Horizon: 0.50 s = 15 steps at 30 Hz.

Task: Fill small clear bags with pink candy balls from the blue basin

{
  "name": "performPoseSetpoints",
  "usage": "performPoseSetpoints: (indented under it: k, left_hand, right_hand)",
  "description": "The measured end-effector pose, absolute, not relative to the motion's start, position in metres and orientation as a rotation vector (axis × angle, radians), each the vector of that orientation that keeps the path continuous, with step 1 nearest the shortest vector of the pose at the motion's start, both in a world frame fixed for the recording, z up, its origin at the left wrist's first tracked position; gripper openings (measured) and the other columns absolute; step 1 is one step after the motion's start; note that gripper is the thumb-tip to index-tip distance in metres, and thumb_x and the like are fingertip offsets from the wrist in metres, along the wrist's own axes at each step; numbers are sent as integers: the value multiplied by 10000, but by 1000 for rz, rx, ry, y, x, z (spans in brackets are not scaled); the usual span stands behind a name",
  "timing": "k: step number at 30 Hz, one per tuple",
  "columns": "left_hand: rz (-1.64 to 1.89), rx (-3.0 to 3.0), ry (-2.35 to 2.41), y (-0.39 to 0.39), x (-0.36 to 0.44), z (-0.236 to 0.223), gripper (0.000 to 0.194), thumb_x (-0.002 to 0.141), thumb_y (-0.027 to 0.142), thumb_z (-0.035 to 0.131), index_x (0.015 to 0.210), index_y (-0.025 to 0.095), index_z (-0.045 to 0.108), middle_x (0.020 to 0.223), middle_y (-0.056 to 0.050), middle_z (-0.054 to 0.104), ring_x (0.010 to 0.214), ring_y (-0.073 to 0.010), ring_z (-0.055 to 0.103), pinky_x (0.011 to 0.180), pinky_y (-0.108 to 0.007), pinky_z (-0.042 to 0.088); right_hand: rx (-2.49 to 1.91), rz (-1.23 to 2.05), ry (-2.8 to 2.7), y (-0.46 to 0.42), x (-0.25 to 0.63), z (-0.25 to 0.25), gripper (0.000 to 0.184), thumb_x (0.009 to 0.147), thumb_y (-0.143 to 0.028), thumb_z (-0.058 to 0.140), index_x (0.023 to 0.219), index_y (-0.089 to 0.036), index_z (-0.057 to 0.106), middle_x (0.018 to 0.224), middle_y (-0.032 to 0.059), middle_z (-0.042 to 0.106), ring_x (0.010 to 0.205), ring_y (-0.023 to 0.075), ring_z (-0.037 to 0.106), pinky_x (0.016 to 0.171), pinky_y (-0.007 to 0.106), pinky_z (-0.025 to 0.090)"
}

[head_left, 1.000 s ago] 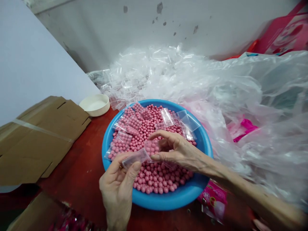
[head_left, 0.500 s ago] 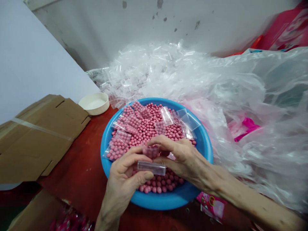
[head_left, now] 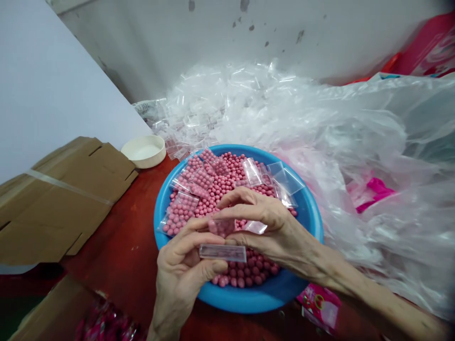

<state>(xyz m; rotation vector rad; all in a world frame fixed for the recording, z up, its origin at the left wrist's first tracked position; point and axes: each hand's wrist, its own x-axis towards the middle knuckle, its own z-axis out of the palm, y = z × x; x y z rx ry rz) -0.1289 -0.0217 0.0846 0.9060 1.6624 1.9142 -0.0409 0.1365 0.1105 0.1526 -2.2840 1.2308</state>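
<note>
My left hand (head_left: 185,267) pinches a narrow clear plastic case (head_left: 222,253) between thumb and fingers, its long thin side facing me. Just behind it, a second clear plastic piece (head_left: 222,228) looks pink and sits between the fingertips of both hands. The thumb and fingers of my right hand (head_left: 265,218) close around that piece. Whether its pink comes from balls inside it or behind it, I cannot tell. Both hands hover over a blue basin (head_left: 314,222) full of pink balls (head_left: 241,272). Several clear cases (head_left: 252,171) lie on the balls, some with balls showing through.
A heap of clear plastic cases (head_left: 199,113) and crumpled plastic bags (head_left: 348,123) lies behind and right of the basin. Left are a round white dish (head_left: 144,151) and flattened cardboard (head_left: 67,194) on a red table (head_left: 117,241). A pink packet (head_left: 322,305) lies at front right.
The case in my left hand has turned a little, so it looks slimmer. My right fingers have shifted slightly on the pink-looking piece. The whole view has moved a little.
</note>
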Motion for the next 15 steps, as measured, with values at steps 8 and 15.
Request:
performPoseSetpoints:
  k: [8,15]
  left_hand:
    - [2020,858,1695,-20,-124,84,181,634,275,794,809,281,749,998,13,654,937,-122,617,766,-133,514]
    - [1985,955,1623,-19,-126,84,192,667,194,766,844,266,743,1059,-9,640,996,-150,607,830,-188,513]
  right_hand:
    - [-89,1177,-2123,123,-37,103,276,733,-52,699,996,-82,621,837,32,664,715,103,617,661,208,496]
    - [-164,1200,-2075,122,-38,106,256,754,-60,681,1000,-97,617,846,19,672,729,94,626,668,190,500]
